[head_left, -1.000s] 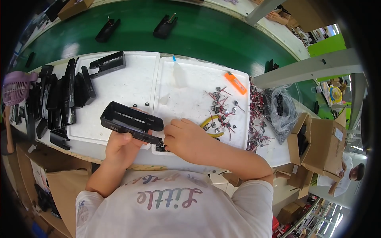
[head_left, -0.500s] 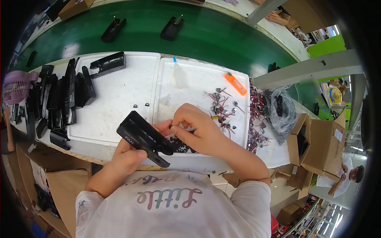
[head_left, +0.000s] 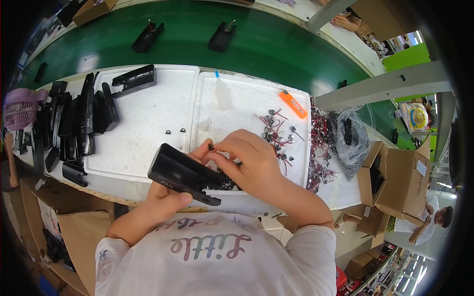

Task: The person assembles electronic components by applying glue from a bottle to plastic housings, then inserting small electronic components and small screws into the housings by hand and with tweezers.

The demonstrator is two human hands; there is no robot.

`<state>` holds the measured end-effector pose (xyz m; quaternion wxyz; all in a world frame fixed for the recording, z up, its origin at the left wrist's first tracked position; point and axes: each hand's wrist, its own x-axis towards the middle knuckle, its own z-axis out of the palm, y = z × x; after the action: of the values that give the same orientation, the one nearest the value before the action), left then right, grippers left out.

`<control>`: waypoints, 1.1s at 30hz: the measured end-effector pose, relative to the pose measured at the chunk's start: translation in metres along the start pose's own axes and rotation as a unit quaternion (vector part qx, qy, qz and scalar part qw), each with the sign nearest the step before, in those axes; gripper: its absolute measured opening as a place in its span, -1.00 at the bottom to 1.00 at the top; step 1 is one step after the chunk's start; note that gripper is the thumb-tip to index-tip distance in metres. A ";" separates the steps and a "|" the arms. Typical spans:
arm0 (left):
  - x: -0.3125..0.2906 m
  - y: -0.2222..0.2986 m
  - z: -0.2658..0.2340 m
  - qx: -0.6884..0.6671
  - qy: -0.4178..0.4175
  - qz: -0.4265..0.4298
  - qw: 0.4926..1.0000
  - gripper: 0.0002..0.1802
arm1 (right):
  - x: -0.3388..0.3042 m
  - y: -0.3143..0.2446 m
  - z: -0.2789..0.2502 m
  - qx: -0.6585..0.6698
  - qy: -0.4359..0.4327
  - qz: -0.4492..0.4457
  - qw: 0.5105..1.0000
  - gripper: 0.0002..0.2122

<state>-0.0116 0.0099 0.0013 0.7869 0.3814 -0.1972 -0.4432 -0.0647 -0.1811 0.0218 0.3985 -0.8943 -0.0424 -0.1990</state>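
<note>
My left hand (head_left: 169, 198) is closed around a black plastic fan housing (head_left: 180, 170), held tilted over the near edge of the white foam trays. Its fingertips come out past the far side of the housing and meet those of my right hand (head_left: 249, 159). Between thumb and forefinger my right hand pinches a small black part (head_left: 211, 147); its exact kind is too small to make out. Below the hands lies a heap of small black pieces (head_left: 228, 184), partly hidden. Several small parts with red and black wires (head_left: 276, 135) are scattered right of my right hand.
Many black housings (head_left: 79, 118) are stacked at the left beside a purple fan (head_left: 22, 108). On the foam lie a clear bottle with a blue tip (head_left: 222, 93) and an orange tool (head_left: 293, 104). Beyond runs a green conveyor (head_left: 182, 37). Cardboard boxes (head_left: 402, 180) stand right.
The fan housing has turned in my left hand, showing more of its smooth outer side. My right hand has shifted slightly with the small part. Two housings on the conveyor have moved right.
</note>
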 end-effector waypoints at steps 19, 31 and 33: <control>-0.001 0.009 0.007 0.069 0.045 0.018 0.996 -0.39 | 0.004 -0.009 -0.016 0.020 -0.020 -0.188 0.982 -0.81; 0.006 0.003 0.004 0.367 -0.044 0.235 0.899 -0.27 | 0.006 -0.008 -0.018 0.008 -0.035 -0.148 0.988 -0.80; 0.005 0.001 0.003 0.363 -0.044 0.241 0.899 -0.27 | 0.006 -0.010 -0.016 0.038 -0.033 -0.109 0.993 -0.80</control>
<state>-0.0102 0.0044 0.0043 0.6675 0.5613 -0.4644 -0.1542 -0.0668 -0.1869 0.0407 0.4064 -0.8747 -0.1599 -0.2102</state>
